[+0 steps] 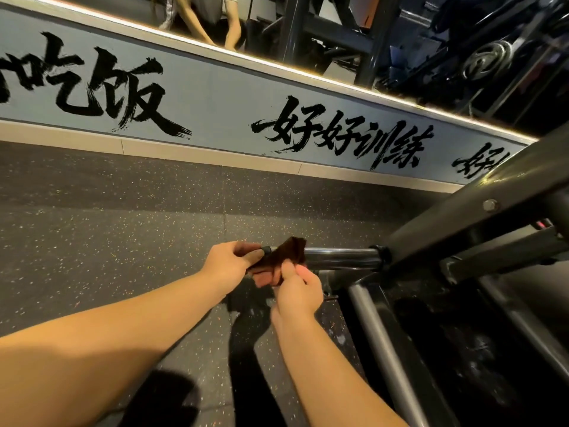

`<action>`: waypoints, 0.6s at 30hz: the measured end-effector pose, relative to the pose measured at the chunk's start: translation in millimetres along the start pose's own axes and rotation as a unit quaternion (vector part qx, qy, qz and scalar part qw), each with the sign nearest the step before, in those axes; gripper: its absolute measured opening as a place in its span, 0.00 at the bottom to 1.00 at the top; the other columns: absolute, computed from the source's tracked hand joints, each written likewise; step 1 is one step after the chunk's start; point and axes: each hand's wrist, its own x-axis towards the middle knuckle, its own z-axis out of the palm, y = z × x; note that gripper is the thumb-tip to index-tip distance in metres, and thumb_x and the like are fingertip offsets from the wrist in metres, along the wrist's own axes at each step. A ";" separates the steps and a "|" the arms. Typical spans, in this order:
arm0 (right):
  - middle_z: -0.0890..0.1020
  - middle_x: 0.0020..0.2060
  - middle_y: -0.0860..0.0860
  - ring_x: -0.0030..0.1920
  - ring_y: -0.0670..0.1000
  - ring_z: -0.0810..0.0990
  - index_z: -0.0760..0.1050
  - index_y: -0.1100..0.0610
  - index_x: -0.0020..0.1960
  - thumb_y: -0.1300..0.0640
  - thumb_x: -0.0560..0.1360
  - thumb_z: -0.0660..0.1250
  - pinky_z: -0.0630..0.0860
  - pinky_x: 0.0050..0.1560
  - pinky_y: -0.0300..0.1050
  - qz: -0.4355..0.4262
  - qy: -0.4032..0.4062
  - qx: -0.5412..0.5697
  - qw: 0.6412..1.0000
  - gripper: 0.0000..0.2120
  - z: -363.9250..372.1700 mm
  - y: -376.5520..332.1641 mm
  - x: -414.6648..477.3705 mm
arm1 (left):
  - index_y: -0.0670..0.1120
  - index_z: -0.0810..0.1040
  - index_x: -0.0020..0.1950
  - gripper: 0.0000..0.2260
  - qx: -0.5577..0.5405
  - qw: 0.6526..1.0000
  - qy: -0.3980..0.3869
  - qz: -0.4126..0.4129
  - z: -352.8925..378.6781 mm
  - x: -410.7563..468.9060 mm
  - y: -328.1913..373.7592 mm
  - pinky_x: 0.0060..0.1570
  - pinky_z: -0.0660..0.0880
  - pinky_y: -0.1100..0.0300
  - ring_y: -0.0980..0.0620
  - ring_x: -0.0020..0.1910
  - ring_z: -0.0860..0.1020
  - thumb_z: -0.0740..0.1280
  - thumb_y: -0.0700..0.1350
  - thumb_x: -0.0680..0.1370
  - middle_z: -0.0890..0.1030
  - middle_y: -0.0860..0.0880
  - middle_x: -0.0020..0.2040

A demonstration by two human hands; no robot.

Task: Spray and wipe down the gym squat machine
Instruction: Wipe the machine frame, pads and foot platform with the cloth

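Observation:
A dark brown cloth (pixel 284 255) is draped over the free end of a chrome weight peg (pixel 341 257) that sticks out leftward from the black squat machine frame (pixel 462 217). My left hand (pixel 229 260) grips the cloth at the peg's capped tip. My right hand (pixel 297 286) pinches the cloth's lower edge just under the peg. No spray bottle is in view.
Speckled black rubber floor (pixel 123 241) spreads to the left and below. A grey wall band with black brush lettering (pixel 215 97) runs behind, with a mirror (pixel 338 32) above it reflecting a person and racks. Grey machine tubes (pixel 378 334) slope down at the right.

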 end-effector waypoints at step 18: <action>0.84 0.49 0.50 0.50 0.51 0.80 0.84 0.51 0.53 0.53 0.85 0.60 0.71 0.57 0.48 -0.182 -0.333 -0.647 0.661 0.13 52.6 -85.7 23.9 | 0.44 0.81 0.57 0.06 -0.161 0.980 0.055 -0.107 16.3 -4.0 -11.2 0.53 0.83 0.55 0.48 0.50 0.85 0.70 0.39 0.81 0.84 0.44 0.52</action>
